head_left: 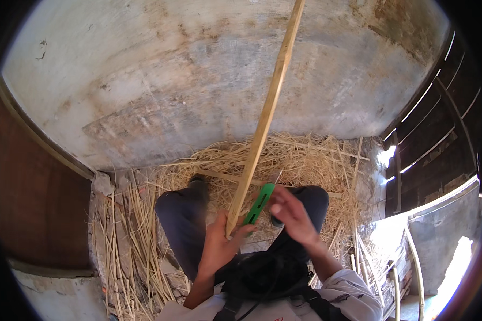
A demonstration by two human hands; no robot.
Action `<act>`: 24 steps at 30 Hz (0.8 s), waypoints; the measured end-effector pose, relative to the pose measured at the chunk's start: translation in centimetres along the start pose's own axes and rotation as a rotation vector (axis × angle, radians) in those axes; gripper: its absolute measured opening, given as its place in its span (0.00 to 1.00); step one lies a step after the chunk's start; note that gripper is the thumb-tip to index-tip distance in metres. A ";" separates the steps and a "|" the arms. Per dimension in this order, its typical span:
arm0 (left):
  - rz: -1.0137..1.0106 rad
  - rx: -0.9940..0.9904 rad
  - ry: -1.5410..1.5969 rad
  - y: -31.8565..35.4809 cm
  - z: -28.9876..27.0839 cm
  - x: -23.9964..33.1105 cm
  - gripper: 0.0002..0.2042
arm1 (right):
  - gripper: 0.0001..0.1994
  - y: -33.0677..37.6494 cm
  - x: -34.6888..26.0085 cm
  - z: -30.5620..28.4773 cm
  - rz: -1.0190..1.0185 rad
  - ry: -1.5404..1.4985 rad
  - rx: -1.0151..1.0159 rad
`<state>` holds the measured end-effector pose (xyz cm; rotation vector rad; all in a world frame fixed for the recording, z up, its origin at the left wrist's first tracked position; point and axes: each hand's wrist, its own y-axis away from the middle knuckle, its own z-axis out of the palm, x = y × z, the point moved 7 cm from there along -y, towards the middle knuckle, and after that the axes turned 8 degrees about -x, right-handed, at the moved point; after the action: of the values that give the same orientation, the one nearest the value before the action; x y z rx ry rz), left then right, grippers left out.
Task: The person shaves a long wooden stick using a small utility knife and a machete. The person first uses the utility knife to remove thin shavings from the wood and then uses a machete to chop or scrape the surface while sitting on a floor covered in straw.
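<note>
A long pale bamboo strip (264, 115) slants up and away from between my knees, its far end leaving the top of the view. My left hand (217, 247) is closed around its lower end. Beside the strip is a green-handled knife (260, 203) with slots in its handle and a short metal blade pointing away from me. The knife's lower end rests against my left thumb. My right hand (295, 214), slightly blurred, is just right of the knife with its fingers stretched out; whether they touch the handle is unclear.
Shavings (305, 155) cover the floor between my legs and a stained wall (198, 91). Thin split strips (136, 251) lie in a heap at left, near a brown panel (43, 198). Dark slats (428, 139) and upright poles (412, 257) stand at right.
</note>
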<state>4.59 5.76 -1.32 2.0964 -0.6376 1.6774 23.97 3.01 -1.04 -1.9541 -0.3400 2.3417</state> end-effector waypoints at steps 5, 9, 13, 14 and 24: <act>0.091 0.029 -0.012 -0.2 -0.3 2.0 0.12 | 0.20 -1.7 1.4 1.1 0.050 -0.083 0.143; 0.059 0.036 0.039 0.2 -1.0 0.5 0.11 | 0.26 -2.7 -0.9 -2.3 0.039 -0.079 0.188; 0.054 0.043 -0.070 0.0 -1.4 0.6 0.12 | 0.26 -1.3 -3.2 -4.3 0.012 0.165 -0.031; 0.043 0.043 -0.060 0.0 -1.5 0.8 0.11 | 0.25 -1.1 -4.0 -3.7 -0.033 0.398 -0.072; -0.054 -0.026 0.009 -0.1 -1.2 1.7 0.14 | 0.20 -1.7 -3.9 1.9 -0.312 1.089 -0.284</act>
<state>4.03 6.32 0.61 2.0692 -0.5918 1.6398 22.74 3.68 3.38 -2.6725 -0.7899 0.8464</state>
